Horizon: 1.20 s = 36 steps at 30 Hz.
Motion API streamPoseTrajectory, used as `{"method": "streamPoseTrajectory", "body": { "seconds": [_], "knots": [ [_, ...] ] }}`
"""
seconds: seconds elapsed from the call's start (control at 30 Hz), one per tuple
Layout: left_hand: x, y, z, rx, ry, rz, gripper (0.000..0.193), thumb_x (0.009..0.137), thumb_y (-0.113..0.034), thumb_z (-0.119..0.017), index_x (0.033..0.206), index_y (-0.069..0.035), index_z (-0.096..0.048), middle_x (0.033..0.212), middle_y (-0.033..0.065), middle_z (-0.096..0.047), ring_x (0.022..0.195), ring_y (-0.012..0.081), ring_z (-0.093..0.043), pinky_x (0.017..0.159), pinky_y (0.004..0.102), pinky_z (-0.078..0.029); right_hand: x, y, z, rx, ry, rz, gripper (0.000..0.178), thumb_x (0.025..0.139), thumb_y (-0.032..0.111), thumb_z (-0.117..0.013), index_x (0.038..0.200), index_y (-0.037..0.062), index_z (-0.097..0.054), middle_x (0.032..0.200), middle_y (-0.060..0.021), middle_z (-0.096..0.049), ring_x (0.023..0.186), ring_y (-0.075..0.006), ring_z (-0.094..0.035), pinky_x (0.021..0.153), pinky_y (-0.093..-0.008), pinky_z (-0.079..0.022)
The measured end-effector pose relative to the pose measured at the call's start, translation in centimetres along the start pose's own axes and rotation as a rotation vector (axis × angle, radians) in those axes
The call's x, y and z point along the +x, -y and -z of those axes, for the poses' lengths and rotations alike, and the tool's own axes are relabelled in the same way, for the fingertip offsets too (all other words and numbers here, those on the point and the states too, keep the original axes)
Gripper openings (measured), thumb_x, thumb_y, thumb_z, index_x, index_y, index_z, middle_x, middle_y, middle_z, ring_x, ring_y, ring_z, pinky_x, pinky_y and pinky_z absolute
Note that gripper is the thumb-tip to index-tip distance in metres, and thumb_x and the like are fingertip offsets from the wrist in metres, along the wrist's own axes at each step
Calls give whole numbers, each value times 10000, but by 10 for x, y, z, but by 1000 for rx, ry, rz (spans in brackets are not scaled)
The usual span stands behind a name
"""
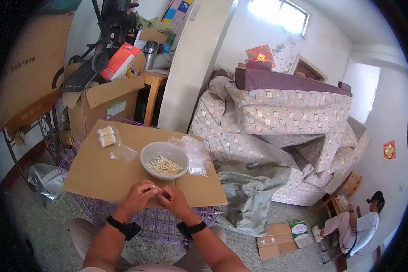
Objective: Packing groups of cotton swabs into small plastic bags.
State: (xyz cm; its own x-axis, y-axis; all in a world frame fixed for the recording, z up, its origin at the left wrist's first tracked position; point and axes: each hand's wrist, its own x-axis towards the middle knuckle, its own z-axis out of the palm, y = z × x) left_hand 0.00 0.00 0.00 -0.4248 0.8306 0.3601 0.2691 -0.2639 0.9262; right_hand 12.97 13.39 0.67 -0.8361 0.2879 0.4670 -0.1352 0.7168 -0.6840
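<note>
On my head feed the biggest thing within reach is the cardboard tabletop [95, 174], laid over a purple wire cage [149, 222]; I judge it could flex, so I'd keep the weight of both forearms off its near edge. The pale bowl [167, 148] stands on it just beyond the fingertips, a good spot, since anything slipping would fall close by. At the near edge the left hand [142, 196] and right hand [172, 198] meet, thumbs and fingertips drawn together in a pinch that seems to grasp one small pale piece [156, 187] between them. I'd let one side steady while the other makes short, light movements, as squeezing hard could crush or bend something so slight. The crumpled clear bags [192, 154] right of the bowl look slippery, so I'd keep knuckles clear of them. The bundle of cotton swabs [106, 136] sits toward the far left corner, and the loose swabs [164, 167] lie in a crossed heap inside the bowl. As for what I can't see, the forearms cover part of the cage, the heap hides the middle of the bowl's floor, glare on the film blurs whatever the bags contain, and the fingers mask most of the pinched piece, so I can't tell whether it is a swab or a scrap of wrapping
</note>
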Motion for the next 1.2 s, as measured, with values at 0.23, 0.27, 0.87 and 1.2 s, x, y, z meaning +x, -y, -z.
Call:
{"method": "streamPoseTrajectory", "body": {
  "seconds": [0.23,0.27,0.87,1.2],
  "knots": [
    [-7,-26,-3,-21,-13,-67,151,903,-69,-579,981,10,-682,956,54,-585,910,134,-572,811,263,-471,-3,7,-2,-3,9,-71,158,863,156,-649,930,28,-585,804,-118,-622,719,-177,-600,648,-315,-466],
    [-7,-29,-4,5,-17,-70,157,908,-73,-569,982,12,-679,955,56,-586,910,133,-572,813,262,-467,-3,7,0,53,54,-158,159,861,158,-650,926,28,-585,813,-120,-621,722,-175,-598,646,-317,-463],
    [12,17,6,-245,-134,-77,278,1002,-211,-412,1004,-5,-599,903,41,-609,838,117,-575,775,278,-459,0,-5,-8,82,14,-103,129,856,155,-646,911,40,-625,773,-95,-630,689,-196,-615,621,-312,-484],
    [7,10,-1,-239,-164,11,221,1001,-199,-398,1058,-56,-557,774,-19,-517,689,69,-490,633,241,-433,15,9,19,309,54,-206,96,897,116,-614,941,32,-633,768,-8,-628,678,-89,-580,611,-237,-472]
  ]
}}
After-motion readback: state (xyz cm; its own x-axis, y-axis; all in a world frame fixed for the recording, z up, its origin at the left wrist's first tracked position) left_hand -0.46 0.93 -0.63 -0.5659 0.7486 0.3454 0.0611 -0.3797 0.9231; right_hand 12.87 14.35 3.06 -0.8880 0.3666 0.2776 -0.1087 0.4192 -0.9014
